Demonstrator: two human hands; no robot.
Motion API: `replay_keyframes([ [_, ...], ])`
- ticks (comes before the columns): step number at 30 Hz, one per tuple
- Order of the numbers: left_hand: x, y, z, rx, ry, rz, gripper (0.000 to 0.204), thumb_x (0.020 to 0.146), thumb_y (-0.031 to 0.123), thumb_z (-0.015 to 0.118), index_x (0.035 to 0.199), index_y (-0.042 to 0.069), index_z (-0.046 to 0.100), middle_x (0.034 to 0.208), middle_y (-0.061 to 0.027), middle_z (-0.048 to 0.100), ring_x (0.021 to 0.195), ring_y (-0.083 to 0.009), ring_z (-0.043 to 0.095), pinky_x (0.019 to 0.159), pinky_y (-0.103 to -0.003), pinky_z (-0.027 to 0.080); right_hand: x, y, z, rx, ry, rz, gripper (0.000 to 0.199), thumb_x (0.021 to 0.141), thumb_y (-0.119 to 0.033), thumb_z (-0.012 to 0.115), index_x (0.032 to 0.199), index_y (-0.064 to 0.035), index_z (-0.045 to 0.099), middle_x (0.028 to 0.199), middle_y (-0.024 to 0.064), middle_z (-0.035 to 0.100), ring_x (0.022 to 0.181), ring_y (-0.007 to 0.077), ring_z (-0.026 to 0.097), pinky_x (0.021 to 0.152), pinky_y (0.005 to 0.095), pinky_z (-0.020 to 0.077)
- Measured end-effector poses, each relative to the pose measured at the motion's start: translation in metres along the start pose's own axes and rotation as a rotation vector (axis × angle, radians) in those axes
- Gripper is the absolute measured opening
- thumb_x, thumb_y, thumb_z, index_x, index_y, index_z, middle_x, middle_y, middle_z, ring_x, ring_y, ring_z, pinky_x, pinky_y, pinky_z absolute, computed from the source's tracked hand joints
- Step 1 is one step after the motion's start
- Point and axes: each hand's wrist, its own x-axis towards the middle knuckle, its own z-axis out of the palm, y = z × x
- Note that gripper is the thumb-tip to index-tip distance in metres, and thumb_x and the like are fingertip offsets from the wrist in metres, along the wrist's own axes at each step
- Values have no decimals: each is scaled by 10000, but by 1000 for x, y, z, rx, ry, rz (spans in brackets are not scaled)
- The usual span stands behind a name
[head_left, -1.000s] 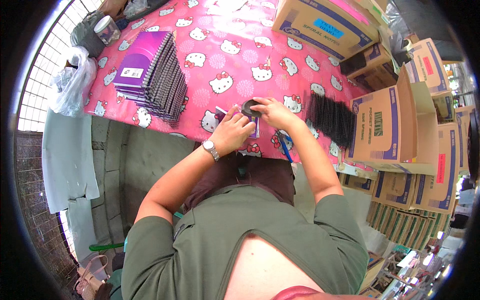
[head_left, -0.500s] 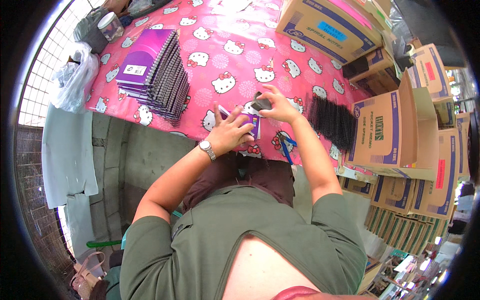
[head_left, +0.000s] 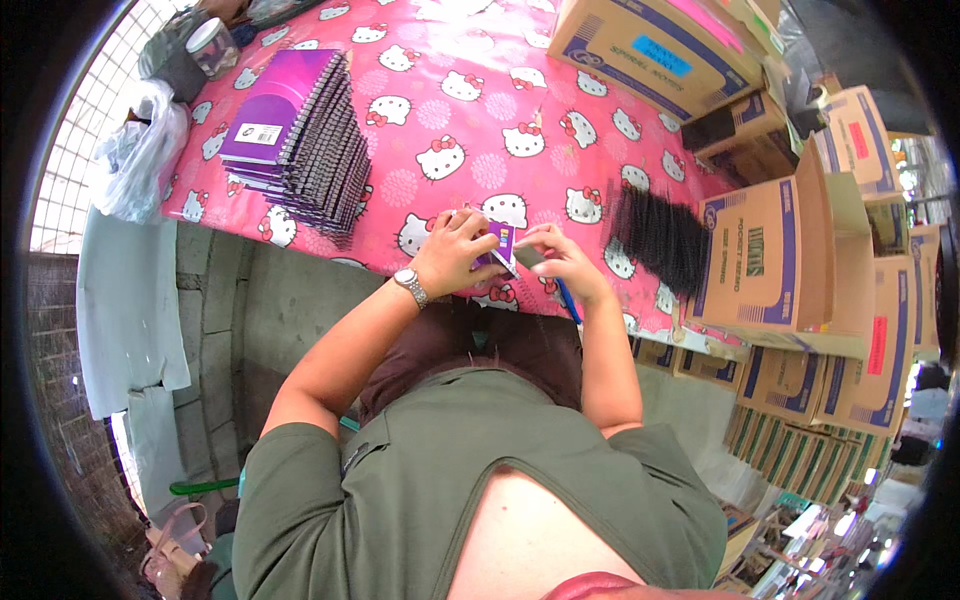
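The left hand (head_left: 455, 255) closes around a small purple card (head_left: 503, 243), fingers curled over its top edge and thumb underneath, holding it just above the near edge of the pink cartoon-cat tablecloth (head_left: 480, 120). The right hand (head_left: 560, 262) sits at 3 o'clock from the card, fingertips pinched on its right edge. A blue pen (head_left: 568, 298) pokes down from under that hand toward 5 o'clock; whether the hand grips it I cannot tell.

Against half a second ago, both hands have drawn back toward the body, from further out on the cloth to its near edge. The dark round piece seen between the fingers a second ago no longer shows; the purple face of the card shows instead.

At 10 o'clock from the hands lies a stack of purple spiral notebooks (head_left: 300, 140), unmoved. At 3 o'clock, well apart, a bunch of black spiral bindings (head_left: 660, 238) lies beside an open cardboard box (head_left: 760, 255). A wristwatch (head_left: 410, 288) sits on the left wrist.
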Motion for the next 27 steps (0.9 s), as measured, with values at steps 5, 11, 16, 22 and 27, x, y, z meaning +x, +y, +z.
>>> replay_keyframes([
  [5,3,-7,-8,-149,0,-38,320,741,203,783,1001,107,623,1107,-98,569,1151,-324,530,965,-448,449,10,-2,5,-4,-65,-50,504,683,-235,764,1165,-111,687,1192,48,495,1160,195,477,985,321,400],
  [11,1,-23,-17,-153,-15,-98,309,752,117,761,1020,82,611,1091,-113,576,1111,-317,554,943,-438,481,27,-12,11,-435,61,76,511,698,-269,755,1175,-101,683,1240,73,503,1202,210,488,1055,372,382],
  [16,1,-28,-16,-295,-97,-122,304,765,73,743,1037,63,607,1083,-123,576,1049,-313,586,922,-419,493,29,-12,11,75,-141,-120,536,688,-268,756,1181,-70,687,1228,59,522,1169,199,501,992,339,409],
  [22,1,-34,-22,-427,-153,-116,338,785,51,733,1091,48,589,1092,-127,564,1036,-313,596,904,-397,511,34,-23,13,-32,-168,-35,508,706,-237,785,1192,-117,696,1177,25,518,1078,165,495,916,309,418],
  [27,4,-36,-24,-496,-196,-155,357,794,54,737,1113,43,577,1127,-128,544,1051,-294,601,925,-385,510,38,-20,17,375,-281,-231,493,692,-210,783,1156,-68,692,1175,34,526,1082,180,523,963,324,403],
])
